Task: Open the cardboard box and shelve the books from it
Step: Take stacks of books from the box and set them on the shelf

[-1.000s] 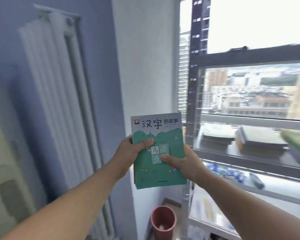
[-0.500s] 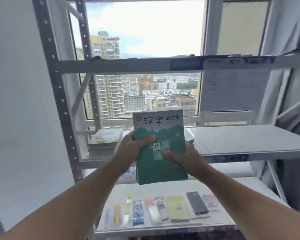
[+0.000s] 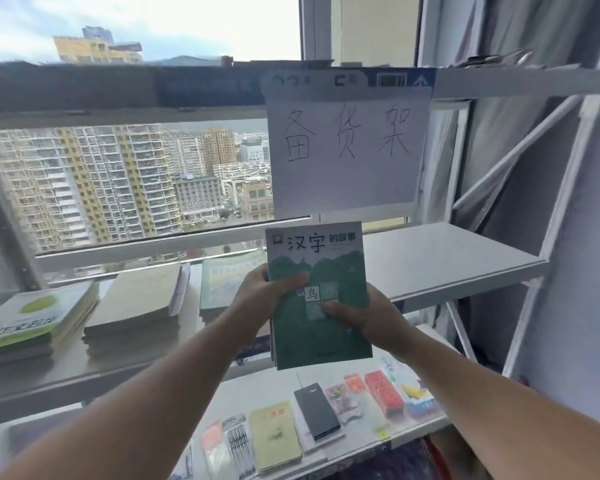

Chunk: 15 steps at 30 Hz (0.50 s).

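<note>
We grip a green book (image 3: pixel 317 296) upright in our left hand (image 3: pixel 260 299) and right hand (image 3: pixel 371 315), before the metal shelf (image 3: pixel 447 261) holding book stacks (image 3: pixel 132 306), window (image 3: pixel 118 174) behind.

Head view faces the shelf rack (image 3: pixel 447 268) closely, perhaps tilted slightly downward.

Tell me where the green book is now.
The green book is centre frame, upright between both hands, before the middle shelf, below the paper sign.
</note>
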Tool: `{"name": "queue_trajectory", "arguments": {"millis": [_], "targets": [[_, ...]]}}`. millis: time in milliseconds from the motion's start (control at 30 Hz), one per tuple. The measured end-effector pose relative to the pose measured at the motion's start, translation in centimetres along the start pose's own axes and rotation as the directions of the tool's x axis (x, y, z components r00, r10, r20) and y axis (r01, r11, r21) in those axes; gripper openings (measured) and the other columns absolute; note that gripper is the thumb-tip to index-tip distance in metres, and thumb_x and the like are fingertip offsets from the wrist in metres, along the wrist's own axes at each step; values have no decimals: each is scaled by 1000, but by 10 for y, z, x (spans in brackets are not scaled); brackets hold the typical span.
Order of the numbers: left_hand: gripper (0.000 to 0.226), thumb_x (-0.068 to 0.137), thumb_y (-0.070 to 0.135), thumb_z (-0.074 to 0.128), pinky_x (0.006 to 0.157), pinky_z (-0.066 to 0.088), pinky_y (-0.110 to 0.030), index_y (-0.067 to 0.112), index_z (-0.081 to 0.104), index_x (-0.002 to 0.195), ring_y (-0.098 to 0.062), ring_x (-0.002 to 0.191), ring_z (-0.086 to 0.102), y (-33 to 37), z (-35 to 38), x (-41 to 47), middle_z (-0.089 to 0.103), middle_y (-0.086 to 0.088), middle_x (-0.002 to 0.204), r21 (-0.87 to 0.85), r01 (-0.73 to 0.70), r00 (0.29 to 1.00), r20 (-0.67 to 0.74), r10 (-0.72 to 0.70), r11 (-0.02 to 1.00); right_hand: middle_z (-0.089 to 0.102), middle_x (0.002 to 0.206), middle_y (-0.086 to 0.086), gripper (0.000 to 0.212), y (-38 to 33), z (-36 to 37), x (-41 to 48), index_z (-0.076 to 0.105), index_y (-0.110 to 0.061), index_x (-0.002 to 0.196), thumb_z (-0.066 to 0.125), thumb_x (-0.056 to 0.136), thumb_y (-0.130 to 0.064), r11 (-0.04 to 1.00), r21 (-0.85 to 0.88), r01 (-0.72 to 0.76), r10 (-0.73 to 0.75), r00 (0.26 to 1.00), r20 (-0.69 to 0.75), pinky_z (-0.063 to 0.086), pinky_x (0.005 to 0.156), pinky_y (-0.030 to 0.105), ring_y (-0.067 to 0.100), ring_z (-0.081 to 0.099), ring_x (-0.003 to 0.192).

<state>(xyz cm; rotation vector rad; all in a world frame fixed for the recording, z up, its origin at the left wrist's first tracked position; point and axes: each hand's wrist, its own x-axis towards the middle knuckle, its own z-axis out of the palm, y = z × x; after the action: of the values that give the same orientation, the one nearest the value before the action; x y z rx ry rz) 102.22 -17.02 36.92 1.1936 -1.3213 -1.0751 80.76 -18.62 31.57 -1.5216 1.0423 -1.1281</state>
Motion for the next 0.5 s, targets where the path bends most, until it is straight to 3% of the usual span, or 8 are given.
{"name": "queue_trajectory", "arguments": {"millis": [200, 367, 500], "targets": [[33, 87, 21, 84, 68, 63, -30, 9, 75, 117, -20, 80, 81, -17, 31, 82, 84, -6, 101, -30, 11, 997, 78, -9, 999, 82, 114, 0, 47, 28, -45, 63, 72, -24, 124, 89, 82, -36, 999, -19, -39, 38, 999, -35, 67, 86, 43, 25, 80, 102], [36, 89, 16, 81, 73, 64, -30, 7, 72, 122, -24, 90, 81, -25, 41, 127, 83, -9, 109, -13, -21, 995, 100, 22, 1000, 80, 121, 2, 69, 48, -67, 115, 67, -25, 131, 94, 72, -46, 998, 16, -63, 63, 998, 13, 65, 88, 53, 30, 79, 105], [47, 86, 15, 85, 82, 64, -36, 8, 68, 129, -31, 104, 78, -37, 45, 155, 81, -10, 116, -37, -25, 998, 59, 27, 999, 78, 123, -2, 84, 64, -78, 156, 59, -27, 137, 98, 66, -49, 998, 20, -61, 59, 996, 69, 67, 85, 50, 25, 79, 106]]}}
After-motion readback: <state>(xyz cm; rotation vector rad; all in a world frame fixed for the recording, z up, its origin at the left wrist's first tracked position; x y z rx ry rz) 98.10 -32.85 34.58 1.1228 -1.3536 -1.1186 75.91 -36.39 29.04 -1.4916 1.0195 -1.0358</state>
